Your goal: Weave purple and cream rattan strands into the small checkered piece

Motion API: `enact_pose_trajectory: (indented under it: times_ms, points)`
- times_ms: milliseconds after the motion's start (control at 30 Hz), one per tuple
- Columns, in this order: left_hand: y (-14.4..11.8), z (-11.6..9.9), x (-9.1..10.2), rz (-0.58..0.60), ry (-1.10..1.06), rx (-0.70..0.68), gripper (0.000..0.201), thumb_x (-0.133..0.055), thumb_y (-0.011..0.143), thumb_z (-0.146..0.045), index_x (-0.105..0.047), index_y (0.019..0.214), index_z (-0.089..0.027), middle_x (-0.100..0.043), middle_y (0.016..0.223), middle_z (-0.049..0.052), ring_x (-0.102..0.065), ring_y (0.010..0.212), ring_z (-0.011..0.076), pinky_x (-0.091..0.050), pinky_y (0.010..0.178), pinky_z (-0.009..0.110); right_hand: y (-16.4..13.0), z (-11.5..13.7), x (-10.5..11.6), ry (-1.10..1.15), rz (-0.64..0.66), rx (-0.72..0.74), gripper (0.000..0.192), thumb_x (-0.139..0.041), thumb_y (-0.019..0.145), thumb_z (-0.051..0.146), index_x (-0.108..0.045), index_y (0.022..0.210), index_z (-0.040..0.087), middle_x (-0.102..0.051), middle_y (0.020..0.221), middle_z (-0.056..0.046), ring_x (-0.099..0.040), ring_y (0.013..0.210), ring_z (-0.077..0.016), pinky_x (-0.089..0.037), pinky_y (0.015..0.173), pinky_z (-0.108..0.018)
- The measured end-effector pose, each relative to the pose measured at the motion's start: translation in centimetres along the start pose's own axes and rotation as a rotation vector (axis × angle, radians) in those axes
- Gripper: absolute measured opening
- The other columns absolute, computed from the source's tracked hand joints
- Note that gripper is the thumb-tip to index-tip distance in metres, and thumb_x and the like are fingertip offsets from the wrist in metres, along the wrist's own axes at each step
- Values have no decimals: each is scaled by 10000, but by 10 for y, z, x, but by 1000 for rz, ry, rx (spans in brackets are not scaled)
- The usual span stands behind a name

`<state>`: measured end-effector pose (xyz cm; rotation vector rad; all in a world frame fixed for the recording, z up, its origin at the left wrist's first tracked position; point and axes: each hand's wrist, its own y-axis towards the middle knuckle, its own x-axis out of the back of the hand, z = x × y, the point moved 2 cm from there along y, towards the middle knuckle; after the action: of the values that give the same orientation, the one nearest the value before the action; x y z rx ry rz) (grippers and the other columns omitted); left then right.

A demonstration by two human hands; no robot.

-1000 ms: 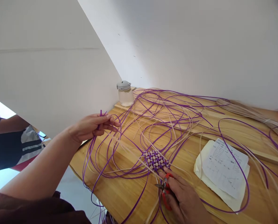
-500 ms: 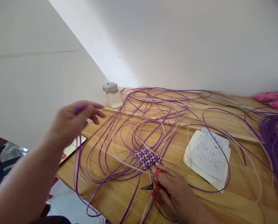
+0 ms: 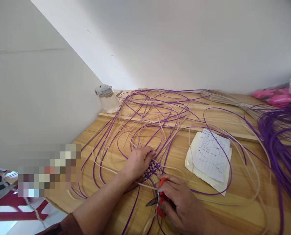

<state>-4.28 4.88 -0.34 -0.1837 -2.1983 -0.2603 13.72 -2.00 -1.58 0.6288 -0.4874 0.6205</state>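
A small patch woven from purple and cream strands (image 3: 155, 167) lies on the wooden table, its long loose ends looping out all around. My left hand (image 3: 139, 162) is closed at the patch's upper left edge, its fingers pinched on a weaving strand there; the hand covers part of the weave. My right hand (image 3: 181, 202) grips red-handled scissors (image 3: 160, 197), blades pointing left. The right index finger reaches to the lower right edge of the patch. A cream strand passes just above the scissors.
Handwritten paper sheets (image 3: 212, 156) lie to the right. A lidded clear jar (image 3: 109, 103) stands at the back left, by the wall. A purple strand bundle (image 3: 272, 140) spreads at the right, with pink packages (image 3: 274, 95) behind. The table's left edge drops off near a blurred-out patch.
My left hand has come down from the raised position at the left to the woven patch. My right hand still holds the scissors beside it. The view has shifted slightly.
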Motion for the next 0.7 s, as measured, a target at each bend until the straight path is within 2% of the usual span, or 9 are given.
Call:
enact_pose_trajectory:
  times_ms: [100,200,433,700]
  points:
    - [-3,7,-1,-74,-128,53,287,-393,991,-306,-628,872,-192,-616,682,-10,-581,644,125,-417,644,227,0,1,0,13,-14,-15,110,-512,851,87,-501,870,195,-567,840,-27,-498,904,-178,-423,908,-323]
    - [-5,6,1,-88,-193,53,286,-371,1000,-297,-622,909,-196,-616,675,-20,-590,641,120,-435,664,229,1,3,1,-9,-22,-13,122,-512,837,75,-501,865,193,-571,844,-34,-502,907,-185,-418,915,-327]
    - [-9,-2,3,-99,-23,-70,248,-378,994,-257,-624,1001,-222,-691,915,36,-635,890,169,-463,824,276,4,6,5,-26,-21,-7,101,-513,845,105,-471,817,193,-562,799,-24,-488,832,-169,-422,834,-294]
    - [-8,-3,-1,-84,25,-145,178,-477,960,-248,-652,975,-217,-690,885,34,-624,866,176,-463,818,289,1,7,4,-16,1,-21,96,-487,843,104,-470,825,198,-567,808,-27,-510,871,-183,-420,794,-299]
